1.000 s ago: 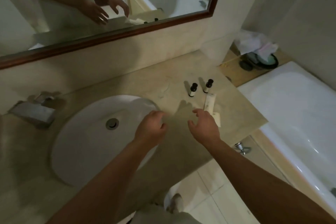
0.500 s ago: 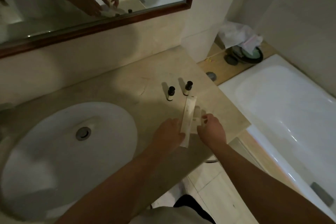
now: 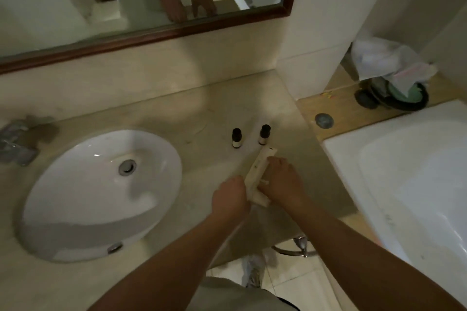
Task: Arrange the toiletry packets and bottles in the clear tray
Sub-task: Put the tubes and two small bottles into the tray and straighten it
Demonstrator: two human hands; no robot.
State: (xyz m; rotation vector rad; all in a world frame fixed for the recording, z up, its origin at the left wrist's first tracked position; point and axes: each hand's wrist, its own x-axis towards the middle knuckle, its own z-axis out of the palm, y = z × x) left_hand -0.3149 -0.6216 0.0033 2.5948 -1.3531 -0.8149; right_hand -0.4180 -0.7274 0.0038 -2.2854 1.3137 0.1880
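Packets (image 3: pixel 259 168), flat cream strips, gripped by left hand (image 3: pixel 230 195) and right hand (image 3: pixel 283 182).

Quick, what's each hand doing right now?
Left hand: grips the near end of the long cream flat packet.
Right hand: holds the same packet's right edge.

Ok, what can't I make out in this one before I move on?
All head view.
The clear tray: no outline shows on the dim countertop.
The packets: count hidden, the left hand and right hand cover the stack's edges.
The left bottle and right bottle: label print too small.
The faucet: blurred, cut by the left edge.
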